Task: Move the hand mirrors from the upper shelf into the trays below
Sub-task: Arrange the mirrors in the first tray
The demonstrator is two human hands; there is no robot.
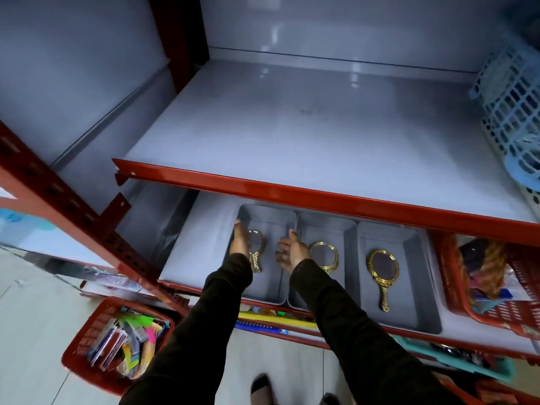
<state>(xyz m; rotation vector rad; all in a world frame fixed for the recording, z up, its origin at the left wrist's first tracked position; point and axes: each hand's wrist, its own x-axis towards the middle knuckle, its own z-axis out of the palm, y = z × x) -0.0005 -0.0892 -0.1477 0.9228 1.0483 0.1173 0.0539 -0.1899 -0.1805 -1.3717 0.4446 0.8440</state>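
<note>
Three grey trays sit side by side on the lower shelf (187, 252), and three gold hand mirrors are down there, one to a tray. The left tray (264, 287) has its mirror (256, 252) lying along the left side, handle toward the front; the left hand (240, 241) is stretched over that tray's left wall, fingers extended and flat against it, partly covering the mirror's glass, and whether it grips the wall or the mirror I cannot tell. The right hand (293, 252) rests on the wall between the left tray and the middle tray (347, 258), palm turned leftward, fingers loosely curled and open, with nothing clearly held. The middle mirror (324, 255) shows only its round head, its handle hidden behind the dark sleeve (336, 311). The right tray (420, 287) holds the third mirror (382, 270) in full view, lying flat, head to the back and handle pointing forward. The upper shelf (292, 135), edged in red, carries one pale blue basket (514, 112) at its far right, with blue items inside that are too blurred to name. Two red baskets show: one on the lower shelf just right of the trays (455, 299), stuffed with mixed packets, and one on the floor at lower left (87, 331), full of colourful packs. Below the trays, a still lower shelf carries bright items, too blurred to count.
</note>
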